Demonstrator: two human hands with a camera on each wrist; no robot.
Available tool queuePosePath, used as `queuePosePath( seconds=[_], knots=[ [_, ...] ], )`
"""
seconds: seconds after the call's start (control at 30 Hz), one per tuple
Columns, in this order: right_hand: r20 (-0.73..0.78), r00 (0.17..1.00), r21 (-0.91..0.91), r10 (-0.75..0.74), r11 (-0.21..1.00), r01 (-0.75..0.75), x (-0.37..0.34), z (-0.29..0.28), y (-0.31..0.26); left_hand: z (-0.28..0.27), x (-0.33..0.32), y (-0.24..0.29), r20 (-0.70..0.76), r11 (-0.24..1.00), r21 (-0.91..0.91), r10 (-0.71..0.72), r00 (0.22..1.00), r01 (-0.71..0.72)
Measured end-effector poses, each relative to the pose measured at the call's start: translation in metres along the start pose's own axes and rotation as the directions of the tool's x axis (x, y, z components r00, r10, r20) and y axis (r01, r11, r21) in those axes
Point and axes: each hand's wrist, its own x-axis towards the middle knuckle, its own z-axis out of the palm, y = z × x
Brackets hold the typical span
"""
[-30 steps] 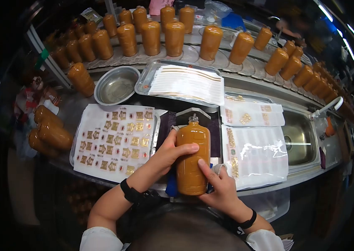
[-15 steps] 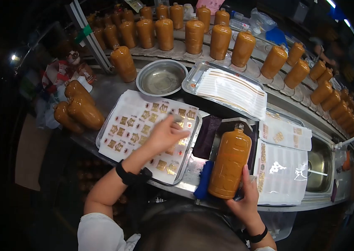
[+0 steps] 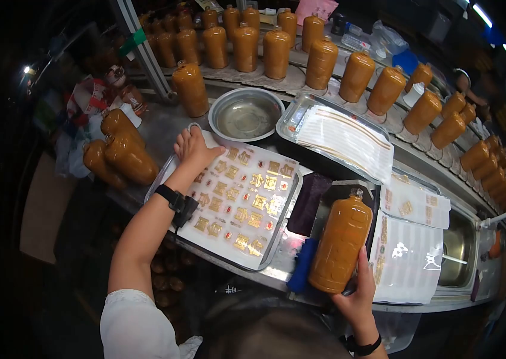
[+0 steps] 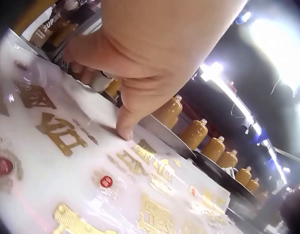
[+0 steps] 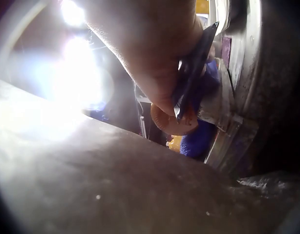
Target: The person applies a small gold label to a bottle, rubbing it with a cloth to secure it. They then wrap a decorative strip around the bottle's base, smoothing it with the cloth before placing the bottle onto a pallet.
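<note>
A glazed brown bottle (image 3: 341,245) with faint raised patterns leans in a dark-sided stand near the front edge, its neck pointing away. My right hand (image 3: 357,294) holds it low on the right side, thumb along the wall; the other fingers are hidden. From the right wrist, the bottle's round base (image 5: 175,124) shows beside the hand. My left hand (image 3: 195,151) is at the far left corner of a white decal sheet (image 3: 229,250) with gold and red transfers. In the left wrist view its thumb (image 4: 125,127) touches the sheet, with the other fingers spread over the sheet's edge.
A metal bowl (image 3: 247,133) stands behind the sheet, beside a tray of white strips (image 3: 342,137). More sheets (image 3: 408,257) lie right of the bottle, before a sink (image 3: 459,251). Several brown bottles line the back; others lie at left. A blue cloth (image 3: 302,266) is near the bottle.
My left hand has let go of the bottle and moved left across the decal sheet to its far left corner. My right hand still holds the bottle, which leans more. The head view has shifted left.
</note>
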Motion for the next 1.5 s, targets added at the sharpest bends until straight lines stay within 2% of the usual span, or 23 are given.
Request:
queuePosePath(
  seconds=[0.13, 0.23, 0.33, 0.43, 0.53, 0.63, 0.73, 0.83, 0.93, 1.03, 1.07, 1.17, 1.27, 1.37, 1.4, 1.43, 1.5],
  knots=[
    [-0.002, 1.000, 0.030, 0.009, 1.000, -0.009, -0.001, 0.001, 0.000, 0.009, 0.025, -0.026, 0.026, 0.991, -0.114, 0.073, 0.997, -0.069],
    [0.005, 1.000, 0.093, 0.031, 0.995, -0.031, -0.002, 0.003, 0.003, 0.012, 0.040, -0.049, -0.123, 0.955, -0.113, 0.262, 0.957, -0.276],
    [-0.002, 1.000, 0.071, 0.001, 0.997, -0.001, 0.000, 0.002, 0.000, 0.026, 0.065, -0.076, -0.104, 0.780, -0.517, 0.353, 0.930, -0.354],
    [-0.008, 1.000, 0.041, -0.021, 0.999, 0.021, 0.000, 0.002, 0.000, 0.030, 0.077, -0.084, -0.011, 0.775, -0.603, 0.229, 0.973, -0.189],
    [-0.059, 0.997, -0.013, -0.051, 0.999, 0.051, 0.000, 0.006, 0.005, 0.046, 0.093, -0.094, 0.058, 0.599, -0.799, 0.163, 0.985, -0.052],
    [-0.094, 0.991, -0.057, -0.093, 0.995, 0.088, 0.000, 0.007, 0.008, 0.042, 0.093, -0.095, -0.115, 0.566, -0.800, 0.178, 0.977, -0.197],
    [-0.037, 0.998, -0.014, -0.047, 0.999, 0.047, -0.002, 0.004, 0.005, 0.016, 0.081, -0.087, -0.187, 0.603, -0.749, 0.206, 0.961, -0.275],
    [-0.009, 1.000, 0.029, -0.011, 0.999, 0.012, -0.002, 0.004, 0.005, -0.040, 0.043, -0.051, -0.206, 0.720, -0.593, 0.298, 0.932, -0.362],
    [-0.019, 1.000, 0.008, -0.022, 1.000, 0.022, -0.002, 0.004, 0.005, -0.078, 0.023, -0.011, -0.223, 0.647, -0.615, 0.404, 0.887, -0.450],
    [0.000, 0.999, -0.003, -0.032, 0.999, 0.032, -0.003, 0.002, 0.009, -0.066, 0.046, 0.013, -0.178, 0.559, -0.733, 0.393, 0.902, -0.388],
    [0.008, 0.999, 0.000, -0.034, 0.999, 0.034, -0.003, 0.003, 0.012, -0.041, 0.066, 0.016, -0.221, 0.472, -0.787, 0.385, 0.896, -0.397],
    [-0.035, 0.981, -0.105, -0.190, 0.977, 0.185, 0.002, 0.001, 0.018, 0.026, 0.108, 0.035, -0.096, 0.750, -0.584, 0.317, 0.944, -0.311],
    [-0.042, 0.996, -0.107, -0.079, 0.992, 0.074, -0.005, -0.003, 0.015, 0.073, 0.123, 0.036, -0.206, 0.860, -0.192, 0.436, 0.876, -0.473],
    [0.126, 0.974, -0.113, 0.191, 0.978, -0.177, -0.005, -0.019, 0.002, 0.043, 0.099, 0.057, 0.000, 0.916, -0.148, 0.378, 0.926, -0.374],
    [0.082, 0.995, -0.114, 0.049, 0.993, -0.040, -0.003, -0.020, 0.004, 0.036, 0.101, 0.056, -0.080, 0.891, -0.206, 0.397, 0.914, -0.405],
    [0.067, 0.998, -0.106, 0.017, 0.994, -0.010, -0.001, -0.020, 0.005, 0.031, 0.100, 0.059, -0.153, 0.862, -0.263, 0.405, 0.901, -0.432],
    [0.049, 0.997, -0.092, -0.061, 0.994, 0.065, 0.003, -0.019, 0.007, -0.015, 0.068, 0.074, -0.129, 0.807, -0.398, 0.421, 0.898, -0.436]
  ],
)
